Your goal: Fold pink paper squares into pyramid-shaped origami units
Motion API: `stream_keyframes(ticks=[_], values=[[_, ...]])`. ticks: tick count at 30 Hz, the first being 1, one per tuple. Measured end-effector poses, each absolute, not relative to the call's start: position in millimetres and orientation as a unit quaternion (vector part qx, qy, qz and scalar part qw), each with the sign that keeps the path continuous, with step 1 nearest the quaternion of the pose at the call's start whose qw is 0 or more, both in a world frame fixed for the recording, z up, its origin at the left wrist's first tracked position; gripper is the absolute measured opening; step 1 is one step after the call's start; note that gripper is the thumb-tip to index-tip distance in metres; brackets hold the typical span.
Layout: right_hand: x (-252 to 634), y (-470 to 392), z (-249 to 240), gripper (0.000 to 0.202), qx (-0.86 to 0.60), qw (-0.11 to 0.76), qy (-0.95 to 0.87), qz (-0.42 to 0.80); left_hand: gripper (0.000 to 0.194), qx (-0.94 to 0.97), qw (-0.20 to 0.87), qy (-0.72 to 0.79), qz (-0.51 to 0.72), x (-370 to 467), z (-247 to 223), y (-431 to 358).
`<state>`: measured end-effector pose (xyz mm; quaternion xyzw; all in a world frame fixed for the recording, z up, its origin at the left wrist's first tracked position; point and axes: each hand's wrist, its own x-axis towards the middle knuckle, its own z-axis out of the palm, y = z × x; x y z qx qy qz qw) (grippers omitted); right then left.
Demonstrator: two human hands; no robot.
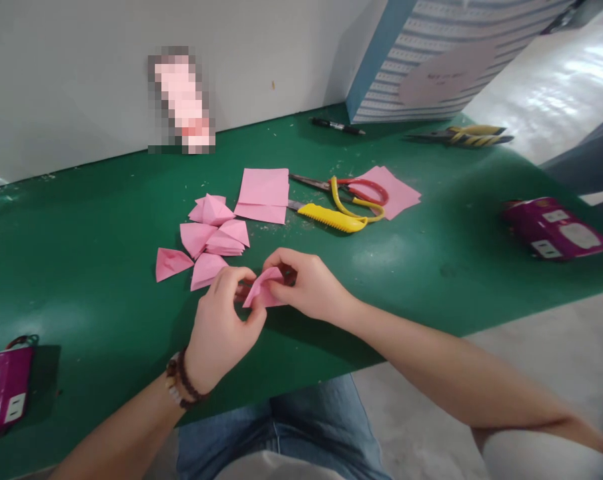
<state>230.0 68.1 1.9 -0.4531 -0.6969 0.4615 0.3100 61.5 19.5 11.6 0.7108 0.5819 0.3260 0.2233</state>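
Between my hands is a small piece of pink paper (264, 285), partly folded and curved. My left hand (226, 327) pinches its left edge, with a beaded bracelet at the wrist. My right hand (309, 283) grips the paper's right side, thumb in front and fingers curled behind. Just beyond my left hand lies a cluster of folded pink paper pieces (214, 240), several of them overlapping. A stack of flat pink paper squares (264, 190) sits behind them. My fingertips hide part of the held paper.
Scissors (359, 193) with red and yellow handles and a yellow utility knife (331, 218) lie beside more pink sheets (396, 193). Farther back are a pen (337, 126), pliers (474, 136) and a striped box (431, 60). Purple boxes (559, 229) stand at both sides of the green table (106, 320).
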Motion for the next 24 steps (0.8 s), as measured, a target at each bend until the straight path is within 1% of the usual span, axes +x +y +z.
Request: stream_keyframes(ticks=[3, 5, 8, 10, 13, 15, 17, 19, 24], values=[[228.8, 69.1, -1.4, 0.015, -0.454, 0.314, -0.684, 0.477, 0.017, 0.717, 0.219, 0.574, 0.329, 61.2, 10.9, 20.9], [227.9, 68.6, -3.3, 0.014, -0.450, 0.324, -0.682, 0.476, 0.017, 0.732, 0.205, 0.553, 0.342, 61.3, 11.5, 20.9], [228.8, 67.6, -3.8, 0.015, -0.423, 0.381, -0.676, 0.467, 0.012, 0.745, 0.201, 0.514, 0.374, 60.7, 14.3, 19.6], [231.3, 67.6, -2.3, 0.017, -0.387, 0.423, -0.686, 0.448, 0.008, 0.705, 0.265, 0.511, 0.414, 59.3, 15.8, 19.6], [234.9, 68.6, 0.9, 0.017, -0.319, 0.466, -0.735, 0.375, 0.022, 0.571, 0.443, 0.516, 0.459, 57.0, 16.0, 22.2], [235.7, 69.5, 2.5, 0.014, -0.269, 0.487, -0.769, 0.315, 0.024, 0.509, 0.517, 0.526, 0.444, 56.5, 15.3, 24.8], [235.4, 70.0, 3.0, 0.011, -0.240, 0.499, -0.785, 0.277, 0.017, 0.496, 0.528, 0.540, 0.429, 56.9, 15.1, 26.6], [235.0, 70.0, 2.5, 0.008, -0.244, 0.503, -0.785, 0.268, 0.012, 0.501, 0.515, 0.543, 0.435, 57.1, 15.6, 27.1], [236.9, 70.5, -0.8, 0.007, -0.242, 0.507, -0.773, 0.293, 0.011, 0.522, 0.503, 0.521, 0.450, 55.6, 18.6, 26.2]])
